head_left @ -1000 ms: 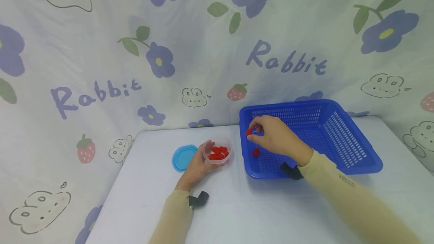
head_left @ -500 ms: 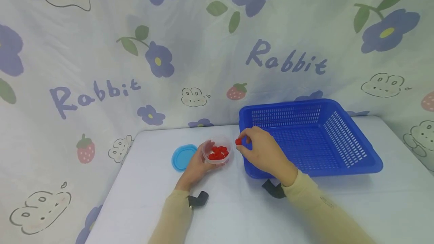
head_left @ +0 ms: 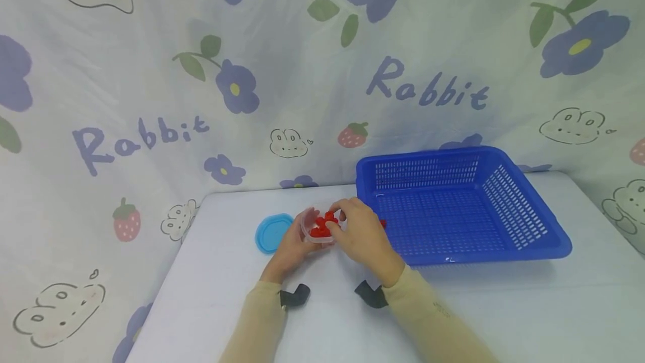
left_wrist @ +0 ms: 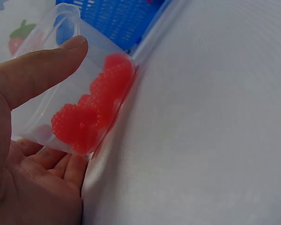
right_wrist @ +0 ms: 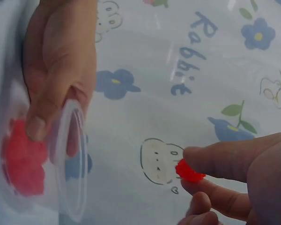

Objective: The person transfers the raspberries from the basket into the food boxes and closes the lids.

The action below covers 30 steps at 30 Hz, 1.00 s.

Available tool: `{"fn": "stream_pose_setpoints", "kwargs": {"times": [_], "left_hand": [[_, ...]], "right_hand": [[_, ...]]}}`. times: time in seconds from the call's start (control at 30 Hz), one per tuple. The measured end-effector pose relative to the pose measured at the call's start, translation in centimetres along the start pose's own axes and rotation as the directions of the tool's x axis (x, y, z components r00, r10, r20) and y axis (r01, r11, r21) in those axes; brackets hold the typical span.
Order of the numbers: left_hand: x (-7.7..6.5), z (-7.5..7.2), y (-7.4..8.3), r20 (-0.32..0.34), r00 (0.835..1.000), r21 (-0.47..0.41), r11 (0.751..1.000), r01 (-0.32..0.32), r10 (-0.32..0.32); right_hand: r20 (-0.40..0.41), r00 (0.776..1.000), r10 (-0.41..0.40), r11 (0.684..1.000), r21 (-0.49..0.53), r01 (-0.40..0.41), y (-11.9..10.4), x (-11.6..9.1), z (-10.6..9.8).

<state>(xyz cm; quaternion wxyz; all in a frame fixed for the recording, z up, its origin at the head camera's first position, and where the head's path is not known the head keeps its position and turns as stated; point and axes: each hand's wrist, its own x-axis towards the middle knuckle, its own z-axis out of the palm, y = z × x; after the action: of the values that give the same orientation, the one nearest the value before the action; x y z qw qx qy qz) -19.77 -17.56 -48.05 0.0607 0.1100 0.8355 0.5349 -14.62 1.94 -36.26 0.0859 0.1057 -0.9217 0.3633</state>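
My left hand (head_left: 292, 248) grips a small clear plastic container (left_wrist: 99, 44), tilted, its thumb over the outer wall and its fingers beneath. Several red raspberries (left_wrist: 79, 124) lie in its bottom, and they look whole and bumpy. Between thumb and forefinger my right hand (head_left: 365, 240) pinches one raspberry (right_wrist: 189, 172). In the head view that hand is right at the container's right rim; the right wrist view shows its raspberry apart from the container's mouth. Another raspberry (head_left: 383, 223) shows inside the blue basket, partly hidden behind the right hand.
A large blue plastic basket (head_left: 534, 200) with slotted walls stands at the right of the white table (head_left: 322, 318). Left of the container lies a light blue lid (head_left: 272, 234). A patterned curtain (head_left: 302, 71) hangs behind the table.
My right hand has moved left and down from over the basket to the container's rim, carrying the raspberry. The left hand and container have stayed in place.
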Motion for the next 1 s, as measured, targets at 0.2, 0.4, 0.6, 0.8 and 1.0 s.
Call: {"fn": "stream_pose_setpoints", "kwargs": {"times": [0.2,0.4,0.6,0.8,1.0], "left_hand": [[-0.1,0.0,0.3,-0.005,1.0,0.012,1.0,0.024,-0.024],[0.0,-0.1,0.4,-0.001,1.0,0.005,1.0,0.009,-0.009],[0.0,0.0,0.6,-0.008,1.0,0.005,1.0,0.018,-0.018],[0.1,0.1,0.5,-0.004,1.0,0.005,1.0,0.012,-0.012],[0.2,0.1,0.4,-0.017,1.0,0.03,0.999,0.012,-0.011]], "right_hand": [[-0.067,0.998,0.016,0.998,0.057,-0.012,-0.7,0.3,2.2],[-0.124,0.992,-0.035,0.994,0.095,0.047,-0.6,0.6,4.8],[-0.113,0.993,-0.02,0.996,0.084,0.029,0.2,0.6,7.1],[-0.148,0.989,0.017,0.999,0.036,-0.012,1.3,0.9,8.0],[-0.216,0.976,0.001,1.0,-0.005,-0.002,2.1,1.3,8.4]]}}
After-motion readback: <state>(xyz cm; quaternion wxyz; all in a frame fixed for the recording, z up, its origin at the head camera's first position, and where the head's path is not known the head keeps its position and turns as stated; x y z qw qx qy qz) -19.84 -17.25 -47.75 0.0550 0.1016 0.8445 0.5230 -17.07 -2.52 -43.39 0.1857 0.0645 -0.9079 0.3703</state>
